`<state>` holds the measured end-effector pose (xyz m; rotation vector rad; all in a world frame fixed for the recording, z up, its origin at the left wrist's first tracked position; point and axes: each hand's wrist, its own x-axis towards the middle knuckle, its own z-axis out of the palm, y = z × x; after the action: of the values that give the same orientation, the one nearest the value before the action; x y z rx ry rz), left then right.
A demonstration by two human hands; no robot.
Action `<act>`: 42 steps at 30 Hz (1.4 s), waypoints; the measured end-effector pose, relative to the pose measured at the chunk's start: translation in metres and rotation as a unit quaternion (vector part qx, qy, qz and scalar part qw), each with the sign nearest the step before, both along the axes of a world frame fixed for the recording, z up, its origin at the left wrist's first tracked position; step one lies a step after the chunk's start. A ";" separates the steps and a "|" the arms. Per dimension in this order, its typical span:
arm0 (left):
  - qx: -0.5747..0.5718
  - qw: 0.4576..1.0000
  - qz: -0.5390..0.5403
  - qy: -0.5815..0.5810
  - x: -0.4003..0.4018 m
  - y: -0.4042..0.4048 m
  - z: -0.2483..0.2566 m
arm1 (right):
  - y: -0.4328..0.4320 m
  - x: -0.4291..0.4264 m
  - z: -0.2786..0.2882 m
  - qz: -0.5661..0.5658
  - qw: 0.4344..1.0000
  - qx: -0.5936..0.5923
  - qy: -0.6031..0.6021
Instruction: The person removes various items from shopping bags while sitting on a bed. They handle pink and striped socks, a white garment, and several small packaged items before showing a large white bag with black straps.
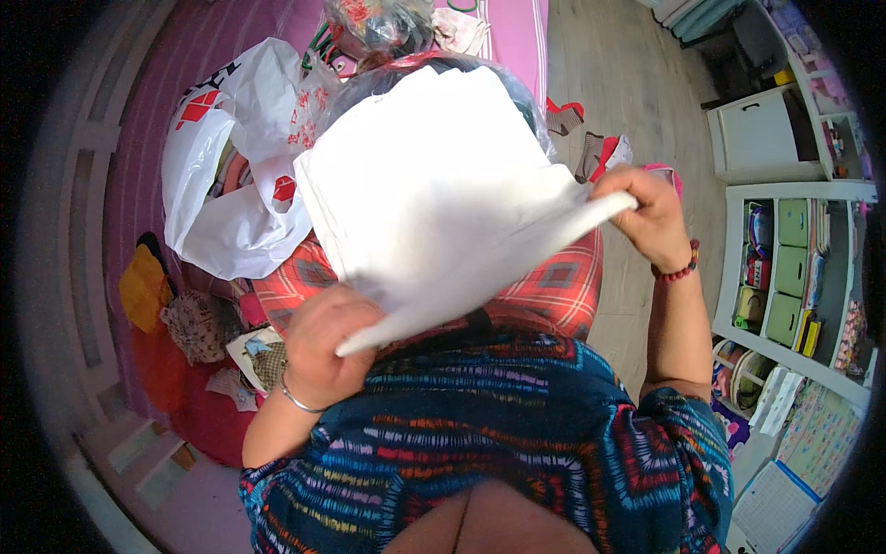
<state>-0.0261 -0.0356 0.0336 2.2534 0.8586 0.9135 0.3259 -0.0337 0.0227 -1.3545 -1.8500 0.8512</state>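
Observation:
A white cloth [443,187] lies spread over my lap and over the front of a clear plastic bag [540,131] with dark contents. My left hand [332,343] grips the near left corner of the cloth, fingers closed round its edge. At the near right corner, my right hand [644,211] pinches the same edge. Between the two hands the near edge is lifted and pulled fairly straight, slanting up to the right. Under it are red plaid trousers [578,284]. The cloth's upper part is overexposed, so its folds are hard to make out.
Left of the cloth, a white plastic bag [221,221] holds folded fabric on a purple striped bedspread [138,138]. Assorted clothes [201,325] lie nearer on that side. Socks [599,154] lie on the wooden floor at the right, before a white shelf unit [730,256]. Another clear bag [387,28] is beyond.

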 end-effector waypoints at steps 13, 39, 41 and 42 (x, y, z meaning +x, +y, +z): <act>0.248 0.913 0.300 0.122 -0.003 0.088 -0.042 | 0.138 -0.132 -0.024 0.047 0.914 0.362 -0.175; -0.351 0.693 0.583 0.237 -0.207 -0.099 -0.122 | 0.108 -0.187 -0.064 0.140 0.928 0.147 -0.313; -0.330 0.726 0.578 0.174 -0.209 -0.099 -0.122 | 0.120 -0.174 -0.073 0.123 0.971 0.108 -0.171; -0.344 0.747 0.548 0.155 -0.210 -0.100 -0.123 | 0.119 -0.174 -0.072 0.129 0.970 0.112 -0.174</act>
<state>-0.2365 -0.1361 -0.0890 1.1085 2.3259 0.4505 0.1519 0.0849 -0.0490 -1.1913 -2.3556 0.5271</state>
